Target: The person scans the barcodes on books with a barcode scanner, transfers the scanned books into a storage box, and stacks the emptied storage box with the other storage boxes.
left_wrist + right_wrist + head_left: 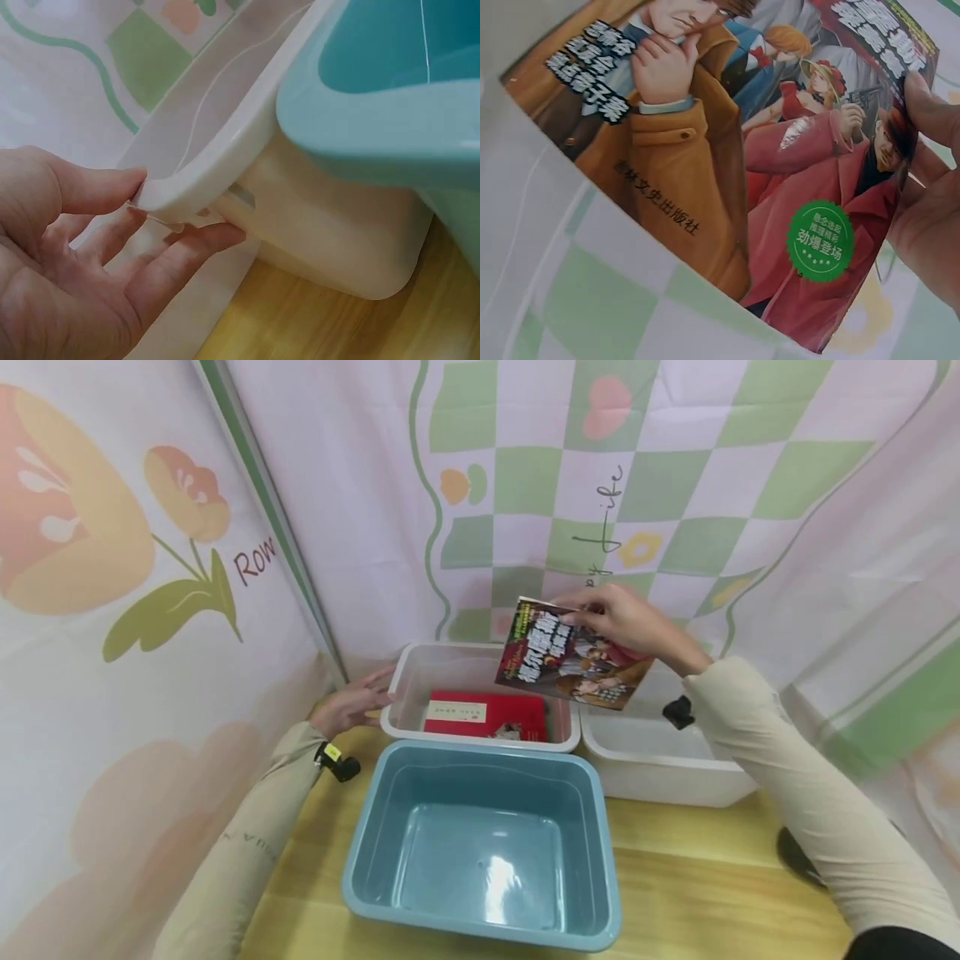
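Observation:
My right hand (626, 618) pinches an illustrated paperback book (555, 664) by its edge, thumb on the cover. The book is held tilted above the right part of a white plastic bin (486, 746). Close up in the right wrist view, the book's cover (705, 150) shows drawn figures and a green round badge. My left hand (352, 702) holds that bin's left end; in the left wrist view its thumb lies on the rim (202, 176) and fingers reach beneath. Inside the bin lies a red book (517, 714) with a pale label.
A blue-green plastic bin (480, 860) stands in front, nothing seen inside. Another white bin (667, 781) stands at the right, partly hidden by the right arm. All are on a wooden table (690, 877). Patterned curtains (360, 510) hang behind and at the sides. A dark object (798, 856) lies near the right sleeve.

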### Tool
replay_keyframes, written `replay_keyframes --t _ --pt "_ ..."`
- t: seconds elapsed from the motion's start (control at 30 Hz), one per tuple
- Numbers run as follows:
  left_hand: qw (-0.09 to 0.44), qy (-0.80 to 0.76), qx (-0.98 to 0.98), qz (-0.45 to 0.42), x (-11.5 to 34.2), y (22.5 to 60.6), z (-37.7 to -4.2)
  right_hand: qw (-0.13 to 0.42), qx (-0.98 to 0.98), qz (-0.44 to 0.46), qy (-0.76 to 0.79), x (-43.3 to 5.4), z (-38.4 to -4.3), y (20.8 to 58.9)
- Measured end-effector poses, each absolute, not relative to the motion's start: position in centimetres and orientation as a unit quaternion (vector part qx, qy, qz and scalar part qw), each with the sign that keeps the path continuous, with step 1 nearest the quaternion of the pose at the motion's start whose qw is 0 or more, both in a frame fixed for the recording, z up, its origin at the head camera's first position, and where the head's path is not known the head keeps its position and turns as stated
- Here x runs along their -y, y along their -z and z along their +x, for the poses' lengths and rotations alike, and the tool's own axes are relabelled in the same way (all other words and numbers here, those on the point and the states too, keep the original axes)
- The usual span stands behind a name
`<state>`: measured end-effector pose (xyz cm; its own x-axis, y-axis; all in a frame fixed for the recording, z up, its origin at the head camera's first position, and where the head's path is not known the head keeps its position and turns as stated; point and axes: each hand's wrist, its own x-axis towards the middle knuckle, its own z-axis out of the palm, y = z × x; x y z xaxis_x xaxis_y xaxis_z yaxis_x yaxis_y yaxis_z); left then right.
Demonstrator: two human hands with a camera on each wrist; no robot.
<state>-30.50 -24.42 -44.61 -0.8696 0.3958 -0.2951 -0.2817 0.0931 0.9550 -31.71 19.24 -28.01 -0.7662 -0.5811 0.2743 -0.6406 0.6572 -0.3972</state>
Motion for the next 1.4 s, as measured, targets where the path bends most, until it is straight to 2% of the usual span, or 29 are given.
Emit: replay_keyframes --t 0.3,0.57,0.67,0.8,0.93,1.1,1.27,1.4 --pt "0.254 -0.672 -0.694 0.046 24.9 44.6 -30.3 0.051 0.879 0.363 -0.305 -13.7 -34.3 30.8" --pt "0.258 -0.668 -0.697 0.027 25.2 44.7 -30.4 0.044 0.887 0.382 -0.255 -8.7 -35.2 33.1" --pt "0.254 -0.675 -0.692 0.019 25.4 44.8 -30.3 0.015 0.878 0.39 -0.277 -7.3 -35.6 34.1" --pt "0.254 -0.673 -0.694 0.002 25.5 45.2 -29.8 -0.066 0.863 0.389 -0.316 -6.4 -35.7 36.4" --pt "0.249 -0.669 -0.701 0.001 25.4 45.3 -29.5 -0.114 0.864 0.376 -0.314 -6.4 -35.8 39.0" --pt "0.245 -0.664 -0.706 0.014 24.8 44.9 -29.8 -0.087 0.889 0.357 -0.274 -6.8 -35.9 40.9" --pt "0.25 -0.656 -0.712 0.018 24.6 44.6 -29.8 -0.049 0.913 0.331 -0.235 -7.8 -35.8 40.5" --pt "0.253 -0.663 -0.704 0.026 24.5 44.5 -29.7 -0.058 0.911 0.308 -0.268 -9.5 -35.1 39.9"
